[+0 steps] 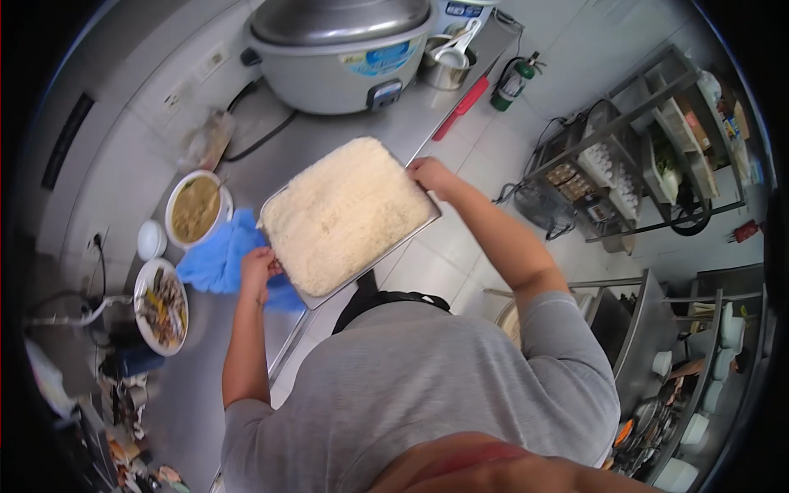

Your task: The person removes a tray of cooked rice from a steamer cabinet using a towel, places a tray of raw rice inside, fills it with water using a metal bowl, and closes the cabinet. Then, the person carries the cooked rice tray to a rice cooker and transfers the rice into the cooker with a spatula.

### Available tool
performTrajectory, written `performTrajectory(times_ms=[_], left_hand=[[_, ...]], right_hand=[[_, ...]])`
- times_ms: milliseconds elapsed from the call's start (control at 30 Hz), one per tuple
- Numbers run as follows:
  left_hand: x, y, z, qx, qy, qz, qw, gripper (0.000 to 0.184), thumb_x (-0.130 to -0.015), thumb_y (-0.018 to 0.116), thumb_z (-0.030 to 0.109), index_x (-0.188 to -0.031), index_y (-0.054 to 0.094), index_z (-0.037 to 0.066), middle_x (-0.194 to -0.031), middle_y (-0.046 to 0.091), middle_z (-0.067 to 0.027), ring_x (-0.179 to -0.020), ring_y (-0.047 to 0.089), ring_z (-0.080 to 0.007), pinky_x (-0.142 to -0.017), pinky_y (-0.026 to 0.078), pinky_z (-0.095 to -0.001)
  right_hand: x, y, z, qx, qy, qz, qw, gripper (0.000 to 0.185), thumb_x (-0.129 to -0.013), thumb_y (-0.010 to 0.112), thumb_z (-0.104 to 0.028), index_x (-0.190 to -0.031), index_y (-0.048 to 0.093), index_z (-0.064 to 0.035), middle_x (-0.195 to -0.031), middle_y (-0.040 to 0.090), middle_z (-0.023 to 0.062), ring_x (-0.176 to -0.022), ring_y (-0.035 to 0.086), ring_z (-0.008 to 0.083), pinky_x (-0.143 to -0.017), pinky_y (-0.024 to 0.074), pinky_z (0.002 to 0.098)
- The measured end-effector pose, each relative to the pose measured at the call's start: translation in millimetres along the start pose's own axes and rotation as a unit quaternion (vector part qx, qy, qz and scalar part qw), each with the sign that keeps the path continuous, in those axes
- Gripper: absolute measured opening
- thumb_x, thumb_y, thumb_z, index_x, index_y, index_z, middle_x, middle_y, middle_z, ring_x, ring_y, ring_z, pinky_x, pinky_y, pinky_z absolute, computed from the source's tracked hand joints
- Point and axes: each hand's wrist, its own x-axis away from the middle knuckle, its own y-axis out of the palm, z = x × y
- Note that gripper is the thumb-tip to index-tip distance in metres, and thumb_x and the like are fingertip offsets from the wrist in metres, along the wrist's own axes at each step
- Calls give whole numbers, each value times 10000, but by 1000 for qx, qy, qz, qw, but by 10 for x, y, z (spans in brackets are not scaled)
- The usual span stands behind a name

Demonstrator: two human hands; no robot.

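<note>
A rectangular metal tray (376, 261) heaped with white rice (349, 209) is at the counter's edge, partly over the floor. My left hand (260, 269) grips its near left side, fingers curled at the rim. On the opposite side, my right hand (431, 176) is closed on the rim near the far corner. A blue cloth (222, 257) lies crumpled on the counter beside my left hand, partly under the tray. Beyond the tray stands a large grey rice cooker (337, 70) with its metal lid on.
Left on the steel counter (193, 394) are a bowl of brown food (196, 209), a small white bowl (151, 240) and a dish of mixed food (161, 306). A pot (445, 76) and a red-handled tool (462, 108) lie beyond. Metal shelves (625, 156) stand at right.
</note>
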Motion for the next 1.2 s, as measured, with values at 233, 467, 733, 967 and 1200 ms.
performTrajectory(times_ms=[233,467,733,967,1200], left_hand=[[-600,208,38,33,-28,45,998,129,-899,536,130,-904,586,12,-739,588,-37,-629,545,-112,-582,474,-235],[-459,315,384,75,-34,256,963,334,-885,581,221,-1167,546,44,-1021,607,-39,-862,574,-141,-761,465,-312],[34,1292,820,37,129,475,870,388,-885,583,231,-1231,542,62,-1186,567,-53,-1069,516,-155,-893,395,-322],[407,1665,371,12,37,604,796,341,-849,616,136,-1155,580,-8,-1104,608,-110,-1018,555,-186,-884,416,-285],[288,1508,-346,-13,-16,584,812,325,-890,563,213,-1097,610,-34,-1062,644,-141,-982,591,-221,-861,439,-301]], right_hand=[[-892,-221,-274,15,3,-85,996,144,-854,558,-130,-894,657,-32,-752,610,32,-657,537,141,-603,465,320],[-1945,-2057,-989,358,-264,212,870,153,-753,560,-72,-868,660,-58,-808,656,167,-777,632,330,-710,501,414],[-3478,-3123,-1369,743,-431,115,499,191,-806,506,-144,-896,670,-103,-993,614,80,-1013,537,255,-854,418,449],[-2780,-3599,-2081,710,-429,153,536,181,-799,487,-92,-924,612,-58,-873,633,139,-852,626,283,-701,476,429],[-1367,-3379,-1966,475,-316,-18,821,300,-847,552,-127,-1129,603,-36,-992,647,201,-916,631,349,-794,478,388]])
